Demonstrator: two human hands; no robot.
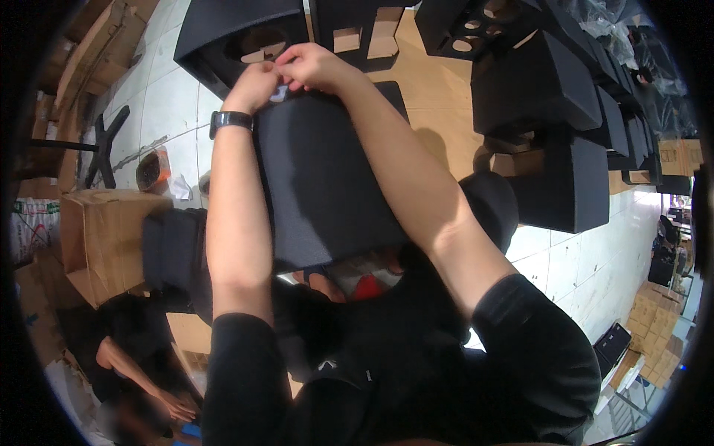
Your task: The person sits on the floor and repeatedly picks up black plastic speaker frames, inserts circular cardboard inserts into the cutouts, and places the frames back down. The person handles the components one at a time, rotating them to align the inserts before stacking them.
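Note:
Both my hands meet beyond the far edge of a black fabric-covered box [320, 178] that stands right in front of my body. My left hand [255, 85], with a dark band on its wrist, has its fingers pressed together. Against them, the fingertips of my right hand [318, 67] are pinched. What lies between the fingers is too small to make out. Just below them shows a small whitish piece [279, 94]; whether it is held or rests at the box edge I cannot tell. Close behind the hands stands a black speaker cabinet [216, 33] with a round opening.
More black cabinets [532, 85] with cut-out holes are stacked at the right, beside brown cardboard [431, 97]. To the left are an open carton [119, 230], an orange-brown container [152, 172] and a black stand foot [108, 147]. Another person's arm [137, 372] shows at lower left.

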